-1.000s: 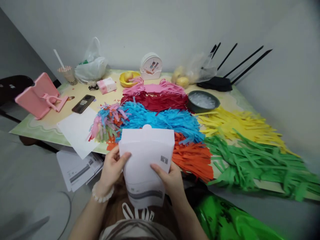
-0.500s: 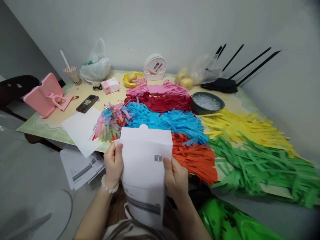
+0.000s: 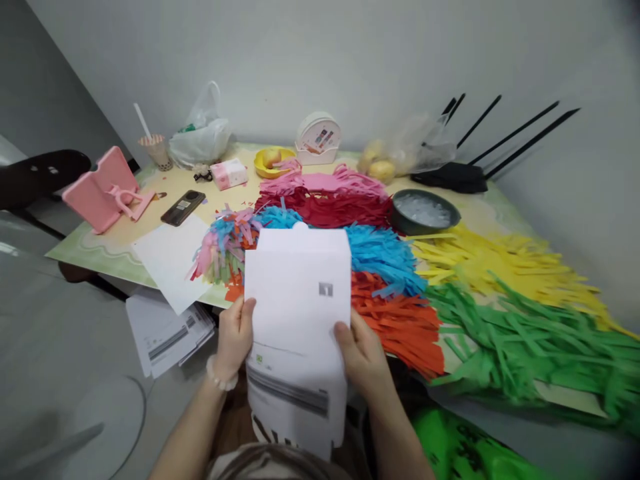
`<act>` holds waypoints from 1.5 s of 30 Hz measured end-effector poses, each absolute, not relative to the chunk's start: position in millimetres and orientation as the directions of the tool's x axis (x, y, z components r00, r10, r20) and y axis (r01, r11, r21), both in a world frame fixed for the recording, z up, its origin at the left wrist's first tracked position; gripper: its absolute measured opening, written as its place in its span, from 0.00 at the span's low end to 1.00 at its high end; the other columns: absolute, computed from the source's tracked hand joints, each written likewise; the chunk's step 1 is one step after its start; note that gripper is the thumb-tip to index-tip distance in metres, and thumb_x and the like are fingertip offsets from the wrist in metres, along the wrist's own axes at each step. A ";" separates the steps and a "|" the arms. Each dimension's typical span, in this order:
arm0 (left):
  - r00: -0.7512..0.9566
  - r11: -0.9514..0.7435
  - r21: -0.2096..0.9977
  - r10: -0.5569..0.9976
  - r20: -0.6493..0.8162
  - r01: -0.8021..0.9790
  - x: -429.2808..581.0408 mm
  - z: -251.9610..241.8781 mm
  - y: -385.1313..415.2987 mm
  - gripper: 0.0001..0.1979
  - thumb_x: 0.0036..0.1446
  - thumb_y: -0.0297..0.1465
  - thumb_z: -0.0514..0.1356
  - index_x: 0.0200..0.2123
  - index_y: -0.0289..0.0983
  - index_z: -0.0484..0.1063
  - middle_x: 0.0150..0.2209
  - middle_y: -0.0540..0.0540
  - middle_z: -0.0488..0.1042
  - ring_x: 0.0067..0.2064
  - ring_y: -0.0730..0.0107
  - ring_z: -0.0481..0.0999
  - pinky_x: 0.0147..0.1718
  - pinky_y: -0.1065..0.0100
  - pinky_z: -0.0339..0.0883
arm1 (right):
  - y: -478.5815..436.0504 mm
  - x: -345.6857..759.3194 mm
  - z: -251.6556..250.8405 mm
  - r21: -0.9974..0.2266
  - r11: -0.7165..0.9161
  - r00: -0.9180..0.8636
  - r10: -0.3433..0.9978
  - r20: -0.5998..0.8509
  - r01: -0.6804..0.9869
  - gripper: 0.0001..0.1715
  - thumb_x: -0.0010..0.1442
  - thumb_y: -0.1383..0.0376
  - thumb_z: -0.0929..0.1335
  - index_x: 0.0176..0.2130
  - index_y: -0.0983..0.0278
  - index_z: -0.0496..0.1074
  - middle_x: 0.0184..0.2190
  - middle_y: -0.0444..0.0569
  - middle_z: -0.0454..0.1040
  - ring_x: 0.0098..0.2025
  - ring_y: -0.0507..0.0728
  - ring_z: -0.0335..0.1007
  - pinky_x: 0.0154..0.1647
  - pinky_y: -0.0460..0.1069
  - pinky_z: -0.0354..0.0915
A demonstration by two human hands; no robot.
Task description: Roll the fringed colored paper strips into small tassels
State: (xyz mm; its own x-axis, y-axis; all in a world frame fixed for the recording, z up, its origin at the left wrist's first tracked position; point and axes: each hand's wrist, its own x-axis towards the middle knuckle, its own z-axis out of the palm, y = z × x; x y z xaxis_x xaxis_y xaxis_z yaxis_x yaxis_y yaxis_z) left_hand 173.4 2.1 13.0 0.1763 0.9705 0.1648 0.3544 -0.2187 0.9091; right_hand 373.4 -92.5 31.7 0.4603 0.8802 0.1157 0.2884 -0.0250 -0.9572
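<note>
A white paper envelope (image 3: pixel 295 320), printed with a grey square marked 1 and a dark band lower down, is held upright in front of my body. My left hand (image 3: pixel 236 333), with a pale beaded bracelet at its wrist, pinches the left edge. On the right edge, my right hand (image 3: pixel 363 350) grips it with the thumb on the front face. The envelope's top flap stands up and covers part of the blue paper strips (image 3: pixel 385 257). Orange strips (image 3: pixel 400 323) lie right of it, and a multicoloured tassel bundle (image 3: pixel 225 243) lies to its upper left.
The table (image 3: pixel 95 250) also bears a phone (image 3: pixel 183 208), a pink stand (image 3: pixel 103 190), a bowl (image 3: pixel 424 211), yellow strips (image 3: pixel 520 267) and green strips (image 3: pixel 530 337). Printed papers (image 3: pixel 167 333) are stacked below its left edge. A green bag (image 3: pixel 465 447) is at lower right.
The envelope has risen slightly, showing more of its front, and its top flap sits higher over the blue strips. Both hands still hold its sides. The whole view has shifted a little.
</note>
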 end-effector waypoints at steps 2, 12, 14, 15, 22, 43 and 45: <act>0.226 -0.247 0.901 0.959 0.173 0.357 170.5 11.5 0.0 0.20 0.62 0.39 0.55 0.20 0.39 0.56 0.18 0.56 0.54 0.22 0.76 0.53 0.25 0.70 0.48 | -84.2 376.4 35.4 -0.973 -0.028 0.553 0.827 0.106 0.228 0.26 0.67 0.47 0.61 0.40 0.65 0.73 0.29 0.49 0.77 0.30 0.58 0.73 0.29 0.48 0.68; 0.162 -0.173 0.903 0.980 0.117 0.394 171.4 3.7 -22.8 0.18 0.65 0.41 0.53 0.29 0.36 0.70 0.20 0.52 0.67 0.23 0.71 0.63 0.25 0.71 0.56 | -70.2 381.3 50.2 -0.921 -0.019 0.657 0.707 0.263 0.388 0.25 0.68 0.48 0.58 0.29 0.62 0.66 0.19 0.41 0.65 0.21 0.52 0.60 0.22 0.46 0.55; 0.029 -0.157 0.904 0.987 0.159 0.398 168.1 5.7 -14.8 0.19 0.66 0.42 0.52 0.28 0.37 0.69 0.21 0.51 0.67 0.25 0.71 0.62 0.26 0.70 0.57 | -79.9 370.2 43.9 -0.946 -0.005 0.527 0.831 0.177 0.324 0.23 0.69 0.51 0.58 0.32 0.62 0.68 0.20 0.42 0.67 0.21 0.52 0.62 0.22 0.46 0.57; -0.017 -0.156 0.907 0.984 0.176 0.392 167.4 8.3 -10.2 0.18 0.66 0.42 0.52 0.29 0.36 0.69 0.23 0.50 0.69 0.26 0.70 0.64 0.28 0.70 0.59 | -84.9 364.3 40.0 -0.938 -0.009 0.471 0.867 0.165 0.346 0.23 0.69 0.52 0.58 0.30 0.62 0.68 0.19 0.42 0.67 0.20 0.52 0.62 0.22 0.46 0.57; 0.104 -0.060 0.988 0.994 0.045 0.145 176.7 23.9 -10.1 0.19 0.64 0.45 0.55 0.40 0.36 0.75 0.36 0.45 0.77 0.38 0.64 0.74 0.42 0.68 0.66 | -98.8 354.6 23.0 -0.790 -0.036 0.519 0.772 0.367 0.612 0.27 0.69 0.56 0.58 0.20 0.60 0.58 0.13 0.40 0.57 0.16 0.51 0.53 0.19 0.47 0.50; 0.101 0.046 0.979 0.995 -0.026 -0.199 185.1 51.5 -23.3 0.20 0.56 0.40 0.66 0.45 0.43 0.59 0.33 0.52 0.76 0.28 0.73 0.75 0.28 0.74 0.67 | -85.1 343.9 32.2 -0.962 0.172 0.752 0.600 0.274 0.213 0.14 0.62 0.57 0.69 0.43 0.61 0.65 0.36 0.50 0.77 0.37 0.56 0.78 0.36 0.49 0.72; 0.058 0.018 0.980 0.998 -0.006 -0.199 186.0 48.4 -24.9 0.18 0.56 0.40 0.66 0.42 0.42 0.61 0.30 0.54 0.73 0.25 0.76 0.71 0.26 0.76 0.64 | -83.8 345.9 37.1 -0.961 0.159 0.772 0.573 0.275 0.225 0.12 0.61 0.56 0.69 0.40 0.61 0.66 0.32 0.47 0.76 0.33 0.55 0.76 0.33 0.48 0.71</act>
State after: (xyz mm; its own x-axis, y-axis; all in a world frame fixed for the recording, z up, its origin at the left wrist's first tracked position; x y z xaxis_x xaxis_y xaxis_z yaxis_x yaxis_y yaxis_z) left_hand 186.0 -24.9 48.4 0.0580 0.9983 -0.0062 -0.1992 0.0176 0.9798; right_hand 345.9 -83.8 37.1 0.7720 0.5730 0.2751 0.2248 0.1588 -0.9614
